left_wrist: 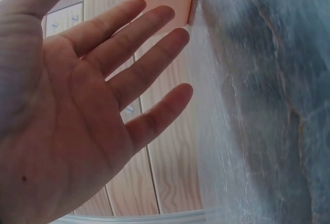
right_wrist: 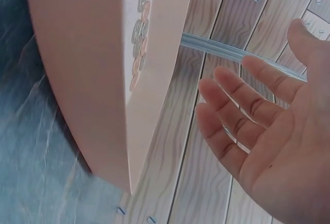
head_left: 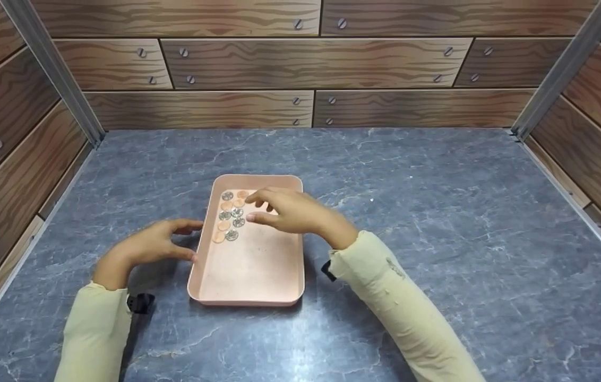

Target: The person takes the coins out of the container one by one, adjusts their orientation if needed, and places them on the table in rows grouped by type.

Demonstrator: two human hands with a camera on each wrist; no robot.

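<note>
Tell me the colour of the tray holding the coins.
The tray is pale pink; the head view shows it best.

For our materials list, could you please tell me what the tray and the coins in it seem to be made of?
The pink tray looks like smooth, satin plastic, judging by its even colour and thin walls. The coins look like metal, from their silvery or coppery colour and patterned faces; plating or imitation is possible.

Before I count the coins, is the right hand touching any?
Apart: the right wrist view shows a clear gap between the right hand and the coins in the tray.
</note>
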